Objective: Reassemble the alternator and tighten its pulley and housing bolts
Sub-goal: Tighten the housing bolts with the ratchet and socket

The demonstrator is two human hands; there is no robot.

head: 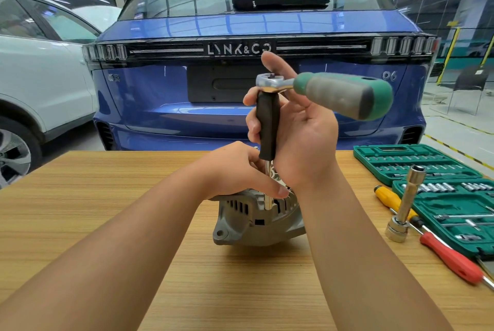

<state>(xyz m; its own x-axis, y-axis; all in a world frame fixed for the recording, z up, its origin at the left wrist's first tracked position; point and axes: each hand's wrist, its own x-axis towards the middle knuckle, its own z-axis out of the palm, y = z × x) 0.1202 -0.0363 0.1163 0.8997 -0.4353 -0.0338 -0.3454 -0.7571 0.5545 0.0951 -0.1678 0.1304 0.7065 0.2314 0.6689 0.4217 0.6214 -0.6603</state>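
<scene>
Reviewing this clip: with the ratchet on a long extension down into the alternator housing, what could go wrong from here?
1. The extension is long and the ratchet sits high, so a sideways pull may tip the socket off the bolt.
2. The alternator stands unclamped on the table, steadied only by the left hand; it may twist or slide.
3. The left fingertips lie beside the shaft and could get pinched.

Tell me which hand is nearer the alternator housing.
Left. The left hand rests on top of the alternator housing; the right hand is above it, gripping the black sleeve of the ratchet extension.
</scene>
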